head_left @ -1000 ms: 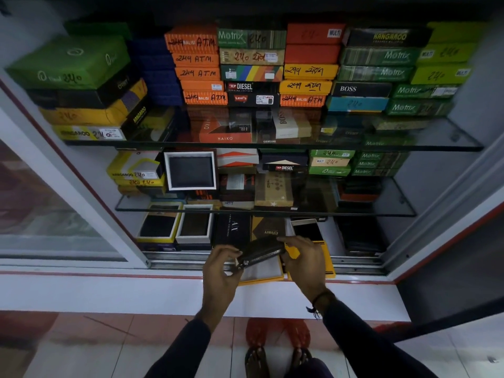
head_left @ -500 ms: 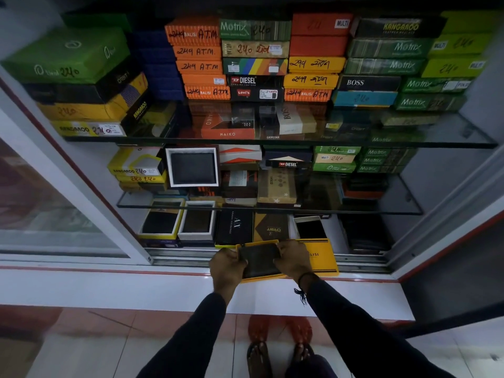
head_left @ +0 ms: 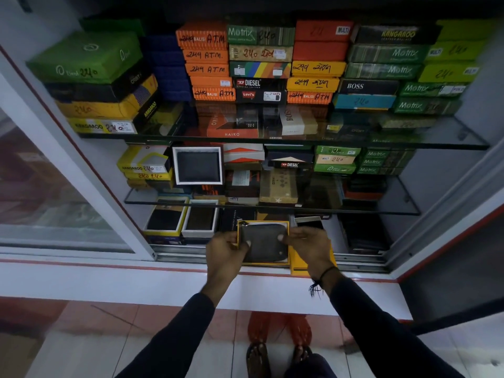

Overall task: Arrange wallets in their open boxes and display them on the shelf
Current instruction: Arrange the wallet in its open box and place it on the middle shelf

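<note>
A white-framed display cabinet [head_left: 81,170] with thin red edging is filling the wall, its sliding clear glass door [head_left: 41,192] sitting pushed to the left on a metal track [head_left: 180,256]. Two clear glass shelves [head_left: 447,137] are spanning the interior and reflecting what is standing on them. A white ledge with a red stripe [head_left: 109,279] is running along the front. Below it, glossy pale and reddish floor tiles [head_left: 68,345] are catching dim reflections. Light is falling weakly, leaving the top of the cabinet in shadow.
</note>
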`<state>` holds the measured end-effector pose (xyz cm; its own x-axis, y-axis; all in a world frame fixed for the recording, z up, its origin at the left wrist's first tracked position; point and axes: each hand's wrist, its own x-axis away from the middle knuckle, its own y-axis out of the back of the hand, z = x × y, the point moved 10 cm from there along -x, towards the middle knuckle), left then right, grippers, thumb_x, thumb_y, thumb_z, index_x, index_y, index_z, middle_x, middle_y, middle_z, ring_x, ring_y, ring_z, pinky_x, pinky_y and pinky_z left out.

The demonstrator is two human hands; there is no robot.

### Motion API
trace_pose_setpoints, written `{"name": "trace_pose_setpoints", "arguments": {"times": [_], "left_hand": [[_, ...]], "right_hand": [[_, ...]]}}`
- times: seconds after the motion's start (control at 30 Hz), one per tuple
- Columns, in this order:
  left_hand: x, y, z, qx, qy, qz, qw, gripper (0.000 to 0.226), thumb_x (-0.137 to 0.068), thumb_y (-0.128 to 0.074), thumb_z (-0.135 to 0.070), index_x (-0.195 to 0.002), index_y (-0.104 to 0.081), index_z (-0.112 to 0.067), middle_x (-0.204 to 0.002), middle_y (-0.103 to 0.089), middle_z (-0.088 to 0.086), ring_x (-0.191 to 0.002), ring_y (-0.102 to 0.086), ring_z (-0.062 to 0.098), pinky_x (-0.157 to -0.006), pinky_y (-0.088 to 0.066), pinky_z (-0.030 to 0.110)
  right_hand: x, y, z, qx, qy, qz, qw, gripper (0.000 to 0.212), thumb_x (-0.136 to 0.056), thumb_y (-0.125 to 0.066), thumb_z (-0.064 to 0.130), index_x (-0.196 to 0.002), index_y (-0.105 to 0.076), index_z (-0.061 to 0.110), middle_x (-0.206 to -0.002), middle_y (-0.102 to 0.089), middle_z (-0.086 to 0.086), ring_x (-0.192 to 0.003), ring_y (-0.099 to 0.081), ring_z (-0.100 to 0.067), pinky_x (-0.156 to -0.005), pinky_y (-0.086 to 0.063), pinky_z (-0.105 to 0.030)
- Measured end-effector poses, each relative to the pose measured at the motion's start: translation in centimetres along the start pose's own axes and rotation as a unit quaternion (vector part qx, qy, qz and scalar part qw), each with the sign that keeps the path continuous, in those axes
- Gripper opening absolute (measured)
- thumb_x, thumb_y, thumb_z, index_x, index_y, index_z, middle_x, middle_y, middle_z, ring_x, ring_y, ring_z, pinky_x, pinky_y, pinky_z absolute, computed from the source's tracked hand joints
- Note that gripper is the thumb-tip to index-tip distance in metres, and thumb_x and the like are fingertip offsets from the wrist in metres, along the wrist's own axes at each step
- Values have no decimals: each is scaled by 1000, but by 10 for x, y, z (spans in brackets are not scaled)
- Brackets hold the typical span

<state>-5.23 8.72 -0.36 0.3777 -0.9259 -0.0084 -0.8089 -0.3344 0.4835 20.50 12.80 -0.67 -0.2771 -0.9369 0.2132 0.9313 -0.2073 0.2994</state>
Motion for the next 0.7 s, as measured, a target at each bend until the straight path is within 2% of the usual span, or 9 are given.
{"name": "trace_pose_setpoints", "arguments": {"times": [0.07,0.13,0.17,0.3,0.4,0.47,0.53,0.63,0.7], "left_hand": [[3,11,-30,10,-50,-12,999,21,-80,-83,-23,-100,-77,-19,-91,-72,-7,-80,-70,7,-67,-60,22],[1,22,-60,28,-87,-25,996,22,-81,-83,-25,-102,-76,-22,-92,-69,-12,-77,-69,2,-62,-55,11],[-1,27,-75,33,-106,-35,993,22,-81,-82,-27,-102,-76,-23,-92,-68,-14,-76,-68,1,-61,-54,9],[-34,35,-123,26,-154,-77,985,24,-81,-82,-28,-104,-75,-22,-97,-65,-8,-75,-64,-3,-59,-49,6],[-71,25,-142,9,-155,-70,985,23,-82,-82,-22,-104,-76,-17,-103,-70,-1,-75,-63,-4,-62,-46,-1],[-92,16,-149,-13,-163,-65,984,22,-84,-79,-20,-106,-75,-15,-105,-74,3,-80,-67,1,-67,-50,3],[-114,7,-145,-45,-136,-60,988,24,-87,-77,-21,-110,-73,-14,-108,-75,6,-90,-71,12,-78,-57,20],[-135,-3,-135,-111,-97,-44,988,23,-89,-74,-24,-104,-75,-7,-101,-77,13,-91,-72,24,-72,-53,28],[-137,-4,-136,-121,-92,-43,987,25,-90,-73,-26,-103,-75,-4,-103,-75,16,-93,-71,29,-76,-54,33]], "right_hand": [[7,17,26,-62,21,-6,998,26,-61,-91,9,-84,-78,7,-79,-78,-3,-77,-73,-12,-71,-57,-24],[12,32,56,-105,53,-8,993,25,-61,-91,9,-82,-78,13,-67,-77,10,-65,-71,2,-60,-55,-13],[12,38,71,-115,68,-14,991,25,-62,-91,10,-83,-78,14,-66,-76,13,-63,-70,3,-57,-54,-11],[-11,45,120,-105,102,-51,988,30,-64,-90,15,-91,-78,11,-80,-76,2,-71,-70,-6,-71,-61,-23],[-40,35,136,-109,78,-70,989,30,-67,-88,10,-94,-77,7,-84,-75,-1,-76,-68,-7,-85,-59,-30],[-60,24,138,-105,54,-60,991,31,-71,-85,7,-100,-76,7,-93,-76,-5,-90,-71,-16,-93,-57,-35],[-78,8,140,-100,36,-34,994,34,-73,-82,4,-107,-74,6,-106,-76,-10,-101,-71,-23,-94,-58,-38],[-97,-10,138,-112,13,-6,994,38,-76,-78,-1,-113,-71,1,-115,-73,-16,-99,-70,-25,-81,-62,-32],[-106,-13,134,-116,2,-4,993,34,-77,-77,1,-110,-73,4,-113,-74,-16,-96,-69,-22,-91,-59,-38]]}}
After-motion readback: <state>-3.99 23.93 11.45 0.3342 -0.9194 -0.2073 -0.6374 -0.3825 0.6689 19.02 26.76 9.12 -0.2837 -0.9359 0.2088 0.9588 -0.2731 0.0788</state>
